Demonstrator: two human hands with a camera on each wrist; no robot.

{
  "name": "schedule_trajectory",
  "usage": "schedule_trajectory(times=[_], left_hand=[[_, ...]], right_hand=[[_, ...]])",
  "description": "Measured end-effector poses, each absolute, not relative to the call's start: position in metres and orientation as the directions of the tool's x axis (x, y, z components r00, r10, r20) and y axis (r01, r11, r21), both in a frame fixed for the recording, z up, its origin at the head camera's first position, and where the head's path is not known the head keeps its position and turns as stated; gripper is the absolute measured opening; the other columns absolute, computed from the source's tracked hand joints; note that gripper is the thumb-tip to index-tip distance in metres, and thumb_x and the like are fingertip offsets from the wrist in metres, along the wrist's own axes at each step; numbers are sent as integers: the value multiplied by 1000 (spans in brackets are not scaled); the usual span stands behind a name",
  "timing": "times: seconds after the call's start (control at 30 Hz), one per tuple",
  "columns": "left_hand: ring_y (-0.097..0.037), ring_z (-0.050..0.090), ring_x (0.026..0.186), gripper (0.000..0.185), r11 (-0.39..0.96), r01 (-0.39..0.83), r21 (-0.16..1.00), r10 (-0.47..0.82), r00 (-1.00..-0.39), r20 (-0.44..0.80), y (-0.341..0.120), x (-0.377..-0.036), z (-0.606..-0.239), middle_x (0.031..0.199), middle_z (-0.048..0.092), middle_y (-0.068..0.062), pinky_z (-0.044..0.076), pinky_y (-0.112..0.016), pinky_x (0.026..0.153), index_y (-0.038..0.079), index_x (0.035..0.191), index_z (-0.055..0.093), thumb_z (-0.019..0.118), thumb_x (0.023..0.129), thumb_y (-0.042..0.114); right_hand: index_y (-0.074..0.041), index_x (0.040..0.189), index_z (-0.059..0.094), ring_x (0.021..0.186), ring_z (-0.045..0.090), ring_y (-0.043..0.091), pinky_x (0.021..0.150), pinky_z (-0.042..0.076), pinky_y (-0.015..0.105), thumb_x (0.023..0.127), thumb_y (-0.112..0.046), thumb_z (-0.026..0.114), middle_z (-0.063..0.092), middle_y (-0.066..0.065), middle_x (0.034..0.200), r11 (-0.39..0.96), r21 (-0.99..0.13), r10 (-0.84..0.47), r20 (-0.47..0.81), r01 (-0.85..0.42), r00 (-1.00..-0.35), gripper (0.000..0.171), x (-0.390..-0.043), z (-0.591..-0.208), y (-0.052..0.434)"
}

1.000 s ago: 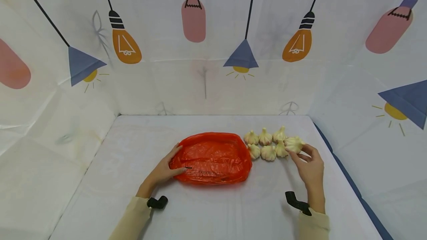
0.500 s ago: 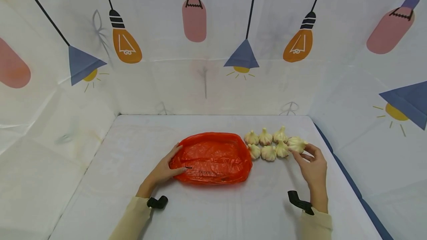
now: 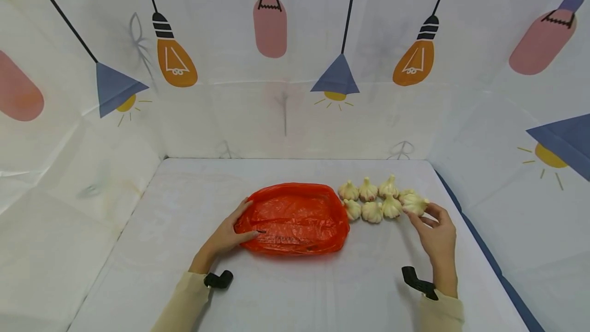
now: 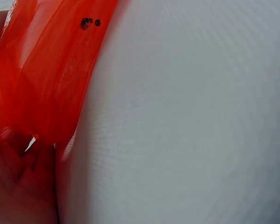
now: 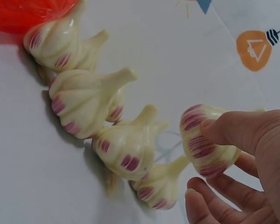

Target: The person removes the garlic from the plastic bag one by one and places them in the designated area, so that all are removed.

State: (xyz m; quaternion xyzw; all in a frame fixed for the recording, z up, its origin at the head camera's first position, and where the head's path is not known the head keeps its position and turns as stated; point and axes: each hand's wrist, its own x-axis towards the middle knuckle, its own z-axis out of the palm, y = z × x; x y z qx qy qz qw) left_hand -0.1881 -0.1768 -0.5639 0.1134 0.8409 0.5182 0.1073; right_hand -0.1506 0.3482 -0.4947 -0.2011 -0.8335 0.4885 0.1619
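Observation:
My right hand (image 3: 439,234) pinches a garlic bulb (image 5: 206,141) between thumb and fingers, at the right end of two rows of bulbs. In the right wrist view the held bulb is tilted, its purple-streaked cloves facing left, close beside a bulb (image 5: 161,184) at the end of the row. Other bulbs (image 3: 371,212) stand with stems up. My left hand (image 3: 224,234) grips the left end of a red plastic bag (image 3: 295,219), thumb over the near side and fingers along the far side. The left wrist view shows its palm (image 4: 21,186) against the bag, fingers partly hidden.
The bag's right end lies close beside the leftmost bulbs (image 3: 352,210). A white table (image 3: 322,291) carries everything, with white sheets printed with lamps and bulbs (image 3: 334,81) on its back and sides. A dark blue strip (image 3: 479,250) runs along the right edge.
My right hand has moved slightly right and toward me with the garlic bulb, and more of another bulb shows behind it. The left hand and the bag stay in place.

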Motion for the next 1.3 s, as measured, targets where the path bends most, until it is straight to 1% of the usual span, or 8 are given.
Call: schedule_trajectory(times=[0.27,0.5,0.8,0.9,1.0,1.07,1.13,1.3], left_hand=[[-34,8,161,96,439,73,895,299,-952,-69,-177,-188,-564,175,9,1,17,-65,124,30,164,27,83,86,40],[-34,8,161,97,447,53,893,295,-951,-92,-176,-187,-563,175,9,2,16,-65,124,30,164,26,82,86,41],[-33,8,161,97,446,59,893,297,-951,-85,-175,-187,-562,175,9,3,16,-65,125,31,164,26,83,86,41],[-34,8,161,97,445,65,893,300,-951,-80,-176,-187,-562,175,9,2,17,-65,124,30,164,26,82,86,40],[-34,8,161,96,443,69,894,300,-951,-75,-176,-188,-562,175,10,2,18,-65,124,29,164,26,82,87,40],[-34,9,161,96,443,69,894,299,-951,-75,-176,-188,-562,175,10,2,19,-65,124,29,164,27,82,87,40],[-34,9,161,96,447,62,892,296,-952,-82,-176,-188,-562,175,10,2,19,-65,124,30,164,26,82,86,40],[-34,9,161,96,455,55,889,298,-950,-94,-175,-187,-561,175,9,3,18,-66,124,31,164,26,82,87,41]], right_hand=[[-2,148,48,82,49,-16,64,45,2,93,-28,78,55,24,143,448,-872,493,54,200,-868,69,-147,-500,354],[-3,150,46,81,48,-17,63,45,3,93,-30,78,54,24,145,434,-870,492,12,234,-870,71,-148,-506,359],[-1,151,44,78,45,-18,61,45,5,93,-33,77,52,28,145,466,-840,486,-21,279,-874,73,-147,-516,369],[-1,152,42,86,52,-9,61,46,6,94,-36,75,50,28,147,470,-828,481,-51,306,-875,75,-148,-519,372],[0,152,41,102,62,14,61,47,7,95,-38,74,49,29,148,470,-821,477,-72,324,-876,77,-148,-521,373],[1,153,40,113,62,29,61,47,7,95,-39,73,48,29,148,465,-822,473,-84,329,-877,77,-149,-523,374],[1,153,39,122,58,40,60,45,6,96,-39,73,47,30,149,461,-824,472,-89,331,-877,78,-149,-525,374],[2,153,39,126,57,45,61,40,3,96,-40,72,48,30,148,474,-814,471,-87,335,-878,78,-148,-532,375]])
